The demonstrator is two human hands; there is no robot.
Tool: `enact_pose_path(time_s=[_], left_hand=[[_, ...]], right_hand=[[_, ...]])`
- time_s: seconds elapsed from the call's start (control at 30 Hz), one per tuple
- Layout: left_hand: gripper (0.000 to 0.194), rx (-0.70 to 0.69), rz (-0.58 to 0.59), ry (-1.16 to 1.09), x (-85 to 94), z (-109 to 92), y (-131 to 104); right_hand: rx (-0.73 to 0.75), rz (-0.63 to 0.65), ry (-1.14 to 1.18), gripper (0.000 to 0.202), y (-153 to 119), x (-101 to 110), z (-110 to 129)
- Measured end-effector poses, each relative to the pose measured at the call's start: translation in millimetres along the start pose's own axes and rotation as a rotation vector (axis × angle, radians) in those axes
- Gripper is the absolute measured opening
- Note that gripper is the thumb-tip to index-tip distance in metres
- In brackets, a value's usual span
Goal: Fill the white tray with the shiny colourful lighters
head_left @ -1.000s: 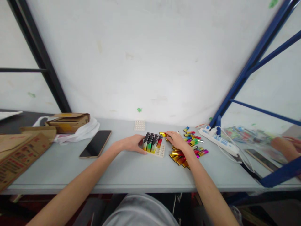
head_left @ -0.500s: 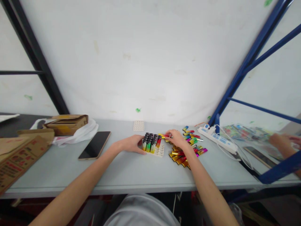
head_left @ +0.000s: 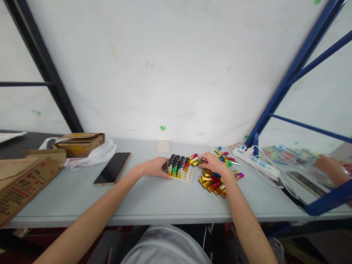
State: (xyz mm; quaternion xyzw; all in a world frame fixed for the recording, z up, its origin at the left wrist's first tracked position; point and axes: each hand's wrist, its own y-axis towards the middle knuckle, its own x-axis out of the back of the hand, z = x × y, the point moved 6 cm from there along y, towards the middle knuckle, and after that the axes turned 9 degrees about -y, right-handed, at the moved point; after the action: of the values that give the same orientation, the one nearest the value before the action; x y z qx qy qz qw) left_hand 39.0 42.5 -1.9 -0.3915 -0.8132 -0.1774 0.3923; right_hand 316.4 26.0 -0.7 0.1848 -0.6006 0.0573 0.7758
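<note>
Head view: my left hand (head_left: pixel 155 168) curves around the left side of a white tray (head_left: pixel 187 176) on the bench (head_left: pixel 159 201), thumb near its front corner; how firmly it presses, I cannot tell. My right hand (head_left: pixel 213 163) reaches over the loose lighters (head_left: pixel 211 186) right of the tray, fingers bent down onto colourful ones; whether they pinch one, I cannot tell.

Good handling here, I judge, means keeping my left hand as a still brace without tipping the packed rows, and closing my right fingertips across one lighter's body, clear of its neighbours.

The standing lighters (head_left: pixel 175 167) fill the tray's left part, black tops up, long axes roughly vertical. The loose ones lie flat, pointing various ways, the gold ones fanned at the near side. Between tray and right hand, red-and-yellow ones (head_left: pixel 194 159) lie slanting, their near ends toward the tray.
</note>
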Motion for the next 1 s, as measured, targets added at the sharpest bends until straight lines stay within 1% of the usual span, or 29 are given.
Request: enact_pose_path(time_s=[0.2, 0.33, 0.4, 0.47, 0.57, 0.67, 0.77, 0.83, 0.9, 1.0], left_hand=[[0.058, 0.010, -0.003, 0.003, 0.2, 0, 0], [0.058, 0.010, 0.003, 0.023, 0.2, 1, 0], [0.058, 0.012, -0.002, 0.025, 0.5, 1, 0], [0.058, 0.011, -0.004, 0.019, 0.6, 1, -1], [0.058, 0.008, -0.007, 0.010, 0.3, 1, -1], [0.059, 0.010, -0.010, 0.013, 0.2, 1, 0], [0.059, 0.019, -0.009, 0.021, -0.1, 2, 0], [0.059, 0.012, -0.009, 0.015, -0.2, 2, 0], [0.059, 0.005, -0.009, 0.007, -0.2, 2, 0], [0.057, 0.013, -0.016, 0.015, 0.6, 1, 0]], right_hand=[[0.009, 0.018, -0.093, 0.021, 4, -10, 0], [0.060, -0.002, -0.085, 0.016, 5, -12, 4], [0.054, -0.028, -0.042, 0.017, 5, -10, 5], [0.014, -0.067, 0.022, 0.020, 5, -5, 5], [-0.051, -0.160, 0.127, 0.028, 5, 5, 7], [-0.098, -0.272, 0.269, 0.037, 7, 15, 9], [-0.166, -0.331, 0.482, 0.043, 10, 16, 9], [-0.200, -0.328, 0.627, 0.047, 13, 11, 10], [-0.202, -0.310, 0.798, 0.050, 15, 6, 13], [-0.191, -0.243, 1.077, 0.051, 15, -2, 23]])
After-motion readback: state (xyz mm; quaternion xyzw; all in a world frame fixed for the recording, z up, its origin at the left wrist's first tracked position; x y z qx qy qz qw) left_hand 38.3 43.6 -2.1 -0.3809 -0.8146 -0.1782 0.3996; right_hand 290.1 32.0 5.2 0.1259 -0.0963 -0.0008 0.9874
